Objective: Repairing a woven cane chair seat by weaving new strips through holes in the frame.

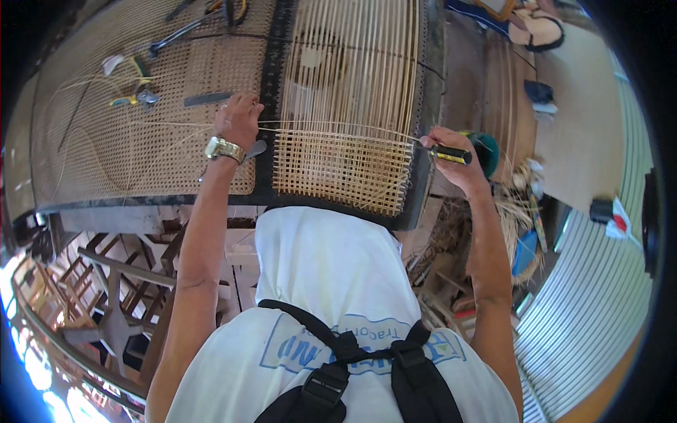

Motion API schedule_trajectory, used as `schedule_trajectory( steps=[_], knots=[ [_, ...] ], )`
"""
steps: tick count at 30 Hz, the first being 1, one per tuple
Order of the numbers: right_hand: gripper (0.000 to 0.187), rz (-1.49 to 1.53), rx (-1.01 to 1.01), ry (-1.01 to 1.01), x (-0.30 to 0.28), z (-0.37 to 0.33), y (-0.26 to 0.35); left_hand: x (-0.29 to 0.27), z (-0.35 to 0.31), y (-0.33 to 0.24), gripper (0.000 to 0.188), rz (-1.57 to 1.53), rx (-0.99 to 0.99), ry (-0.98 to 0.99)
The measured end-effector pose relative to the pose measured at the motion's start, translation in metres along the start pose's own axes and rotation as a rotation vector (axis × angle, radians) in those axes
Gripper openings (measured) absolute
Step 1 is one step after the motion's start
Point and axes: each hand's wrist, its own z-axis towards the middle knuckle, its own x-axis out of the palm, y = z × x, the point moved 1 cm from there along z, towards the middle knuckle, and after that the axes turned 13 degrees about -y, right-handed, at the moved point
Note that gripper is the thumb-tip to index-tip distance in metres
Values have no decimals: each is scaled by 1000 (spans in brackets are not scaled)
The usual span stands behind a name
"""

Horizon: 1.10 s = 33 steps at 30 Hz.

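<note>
A wooden frame with a dark rim (266,84) lies before me, strung with lengthwise cane strands (367,56). Its near part carries a tight open weave (338,166). My left hand (238,123), with a watch at the wrist, rests on the finished cane panel (218,63) at the left, its fingers closed on a thin cane strand (324,128). That strand runs across the lengthwise ones to the right rim. There my right hand (462,169) is closed around a yellow-and-black-handled screwdriver (451,154), its tip at the rim by the strand's end.
On the left panel lie a flat blade (208,99), yellow-handled pliers (144,96) and a long metal tool (180,34). A spoon-shaped metal piece (255,149) sits by my left wrist. Loose fibres (518,211) and a green round object (486,151) are at the right. Wooden chair frames (113,289) stand lower left.
</note>
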Motion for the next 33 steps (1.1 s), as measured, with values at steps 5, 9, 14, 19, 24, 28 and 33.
schedule_trajectory(
  steps=[5,9,14,19,24,28,33],
  knots=[
    [35,-364,150,-177,5,-14,-22,31,-55,13,42,200,61,-105],
    [36,-344,210,-193,-62,-63,-35,35,-64,30,48,246,191,-106],
    [34,-263,292,-161,-105,-86,-39,28,-54,6,47,327,137,-85],
    [22,403,570,163,-120,-75,0,22,-10,-134,31,-416,72,77],
    [22,333,311,284,-116,-18,23,55,9,-241,38,-1219,-51,636],
    [17,-58,239,129,-121,10,7,53,10,-253,41,-1072,-107,824],
    [11,-311,-240,342,-101,-2,-32,51,-4,-236,35,-1077,-95,738]
  ],
)
